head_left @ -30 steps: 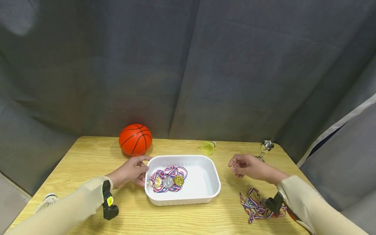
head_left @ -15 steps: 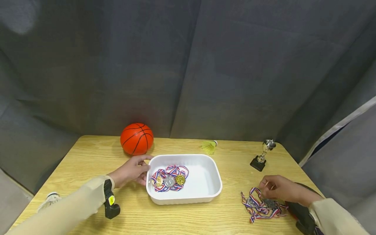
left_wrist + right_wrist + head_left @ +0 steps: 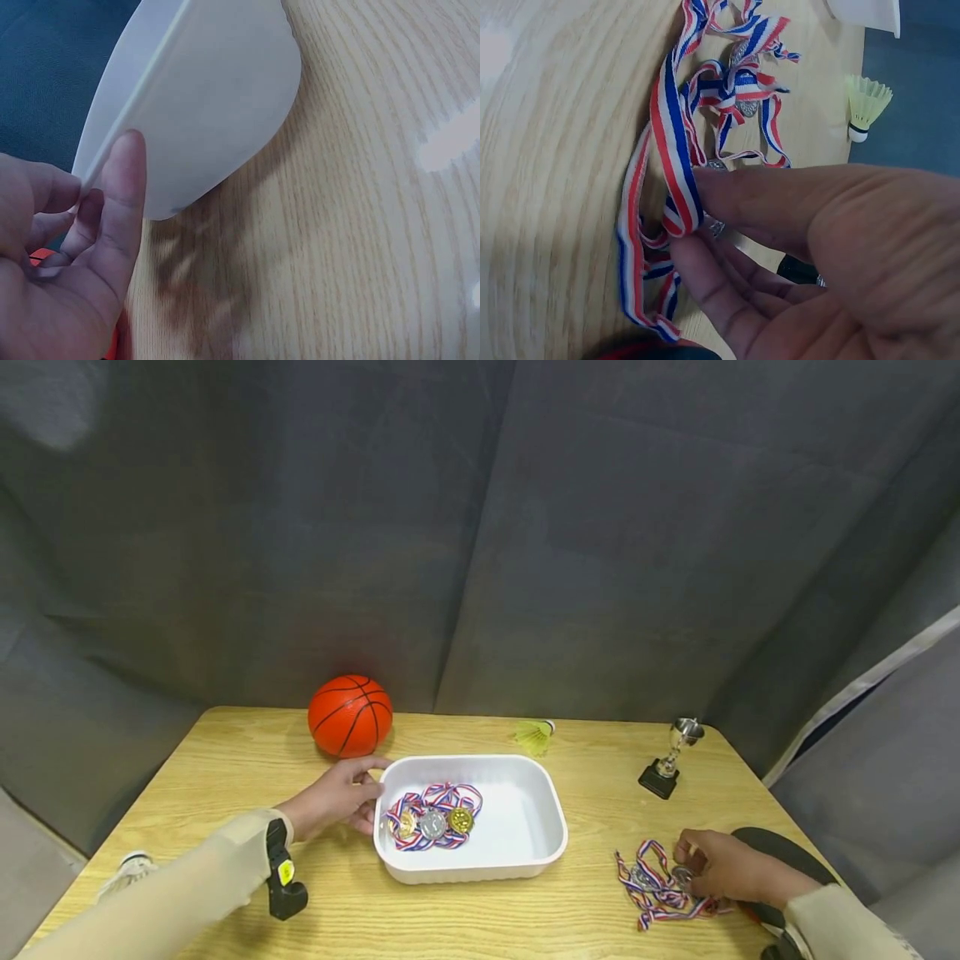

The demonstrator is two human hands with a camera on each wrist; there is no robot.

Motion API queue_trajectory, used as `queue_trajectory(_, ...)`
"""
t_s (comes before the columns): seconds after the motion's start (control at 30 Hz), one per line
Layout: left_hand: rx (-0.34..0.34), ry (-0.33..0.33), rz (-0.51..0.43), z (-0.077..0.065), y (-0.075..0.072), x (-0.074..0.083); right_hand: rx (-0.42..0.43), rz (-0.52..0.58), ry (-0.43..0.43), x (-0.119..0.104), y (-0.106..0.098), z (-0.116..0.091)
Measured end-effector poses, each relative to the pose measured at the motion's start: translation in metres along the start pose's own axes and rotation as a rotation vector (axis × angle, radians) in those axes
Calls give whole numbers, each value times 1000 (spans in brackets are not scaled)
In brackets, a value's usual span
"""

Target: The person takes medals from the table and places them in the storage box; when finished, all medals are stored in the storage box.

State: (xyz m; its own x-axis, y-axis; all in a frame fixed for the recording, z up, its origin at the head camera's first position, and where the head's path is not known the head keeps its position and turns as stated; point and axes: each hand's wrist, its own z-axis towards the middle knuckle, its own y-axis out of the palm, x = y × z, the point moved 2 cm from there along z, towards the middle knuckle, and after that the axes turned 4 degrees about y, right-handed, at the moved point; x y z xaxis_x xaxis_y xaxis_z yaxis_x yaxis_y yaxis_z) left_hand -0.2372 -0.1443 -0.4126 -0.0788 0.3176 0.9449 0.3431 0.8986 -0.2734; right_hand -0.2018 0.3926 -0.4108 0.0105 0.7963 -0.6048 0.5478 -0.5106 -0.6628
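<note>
Grey cloth behind, pale wood below: one hand on a tub, one on medals

Creased, dull grey cloth [image 3: 337, 527] hangs behind a table [image 3: 225, 760] with streaky yellowish wood grain. On it sits a white tub [image 3: 517, 822], smooth, oblong and round-cornered, apparently plastic. The left hand [image 3: 341, 797] pinches its left rim, the thumb and fingers on either side of the wall. Inside, toward that end, lie a round silver disc [image 3: 432, 825] and two gold discs [image 3: 461, 820], shiny and embossed, on looped striped ribbons.

Well to the right of the tub, more medals lie in a tangle of woven red, white and blue ribbon [image 3: 671, 142], flat in places and twisted in others. Here the right hand [image 3: 731, 864] pinches a silver medal [image 3: 682, 875] with its ribbon between thumb and fingers, hiding part of the heap. A dark, rounded, flat thing [image 3: 787, 847] with a red edge is partly covered by that hand and sleeve.

Farther back stand an orange ball [image 3: 350, 716] with black lines, a yellow shuttlecock [image 3: 534, 737] on its side, and a metallic trophy [image 3: 662, 775] on a black block. The left sleeve [image 3: 172, 885] partly blocks a whitish object [image 3: 131, 867] near the table's left edge.
</note>
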Motion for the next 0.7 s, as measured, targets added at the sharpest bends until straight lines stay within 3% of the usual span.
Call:
queue_trajectory(0.23, 3, -6, -4, -1, 0, 1, 67, -123, 1, 0, 2, 6)
queue_trajectory(0.5, 8, -10, 4, -1, 1, 2, 49, -45, 15, 0, 2, 5)
queue_trajectory(0.7, 3, 1, -4, 0, 0, 1, -24, 25, -84, 4, -3, 0)
